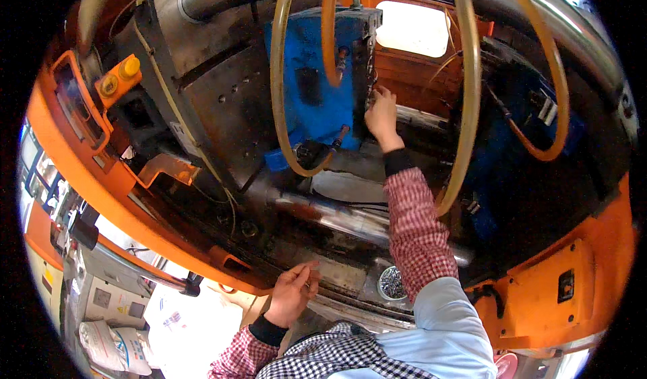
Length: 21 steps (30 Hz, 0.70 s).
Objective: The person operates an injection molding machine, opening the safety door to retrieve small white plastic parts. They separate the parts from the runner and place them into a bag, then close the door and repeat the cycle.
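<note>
My right hand [383, 118] reaches far into the machine, its fingers pinched against the side face of a blue mold block [317, 92]. Whatever is between those fingertips is too small to name. A row of small metal parts [370, 66] runs down that face just above the fingers. Low in the middle, my left hand [292, 293] is closed, thumb against curled fingers, near the machine's front edge. If it holds anything, I cannot make it out. Beside my right forearm stands a round tub [391, 282] filled with small shiny metal pieces.
Yellowish hoses [470, 109] loop down in front of the blocks. A second blue mold half [499, 143] faces the first from the right. Shiny bars [344, 220] cross below and above. The orange machine frame [121, 204] borders the left; white bags [111, 345] lie outside.
</note>
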Each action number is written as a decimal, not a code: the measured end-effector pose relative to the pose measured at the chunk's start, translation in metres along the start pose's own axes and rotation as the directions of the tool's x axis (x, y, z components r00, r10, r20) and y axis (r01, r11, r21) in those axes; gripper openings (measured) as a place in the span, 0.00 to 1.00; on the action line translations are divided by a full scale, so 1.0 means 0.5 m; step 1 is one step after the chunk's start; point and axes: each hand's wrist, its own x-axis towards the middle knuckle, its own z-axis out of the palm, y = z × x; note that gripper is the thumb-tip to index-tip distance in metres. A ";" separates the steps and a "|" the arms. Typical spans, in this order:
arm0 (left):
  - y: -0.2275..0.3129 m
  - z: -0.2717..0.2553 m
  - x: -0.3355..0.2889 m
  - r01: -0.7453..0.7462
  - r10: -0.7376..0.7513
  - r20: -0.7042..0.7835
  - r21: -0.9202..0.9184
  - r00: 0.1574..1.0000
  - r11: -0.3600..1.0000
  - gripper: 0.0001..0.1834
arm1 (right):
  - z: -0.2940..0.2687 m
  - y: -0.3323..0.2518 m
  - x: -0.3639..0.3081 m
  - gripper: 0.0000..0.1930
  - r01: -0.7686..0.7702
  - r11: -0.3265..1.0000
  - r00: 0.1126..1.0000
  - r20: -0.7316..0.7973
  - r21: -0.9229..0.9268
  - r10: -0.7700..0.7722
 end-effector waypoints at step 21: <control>0.011 0.028 0.028 -0.026 0.018 0.203 0.038 0.979 0.999 0.22 | -0.315 -0.236 -0.335 0.07 -0.201 0.750 0.470 0.734 0.630 -0.491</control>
